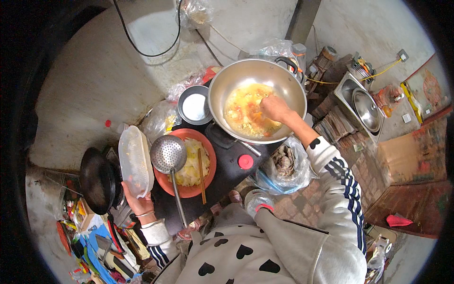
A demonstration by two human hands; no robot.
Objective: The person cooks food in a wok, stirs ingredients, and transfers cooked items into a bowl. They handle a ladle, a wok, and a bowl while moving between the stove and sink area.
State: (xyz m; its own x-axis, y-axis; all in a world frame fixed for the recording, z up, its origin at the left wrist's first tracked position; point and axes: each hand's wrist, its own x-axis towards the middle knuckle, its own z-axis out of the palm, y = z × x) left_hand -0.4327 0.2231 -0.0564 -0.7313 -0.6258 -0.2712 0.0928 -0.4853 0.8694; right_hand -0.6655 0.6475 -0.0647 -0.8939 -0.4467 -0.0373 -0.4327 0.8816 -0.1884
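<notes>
A large metal wok [221, 78] holds a yellow-orange broth with red and pale bits. My right hand [275, 108] is over the broth with its fingers curled; whether it holds something cannot be seen. My left hand [140, 204] grips a translucent plastic container [133, 159], tilted up on its side, with small food bits inside. Between the hands, a pink-red basin [211, 152] holds sliced pale cabbage. Wooden chopsticks [201, 175] and a perforated metal skimmer [168, 154] rest across the basin. A metal bowl [195, 104] of whitish content sits left of the wok.
A red lid [245, 162] lies on the black table [227, 174]. Beside it hangs a clear plastic bag [296, 177] with brown contents. A black pan [95, 181] stands at the left. Farther right is a metal sink [345, 87] with a lid [367, 110] in it.
</notes>
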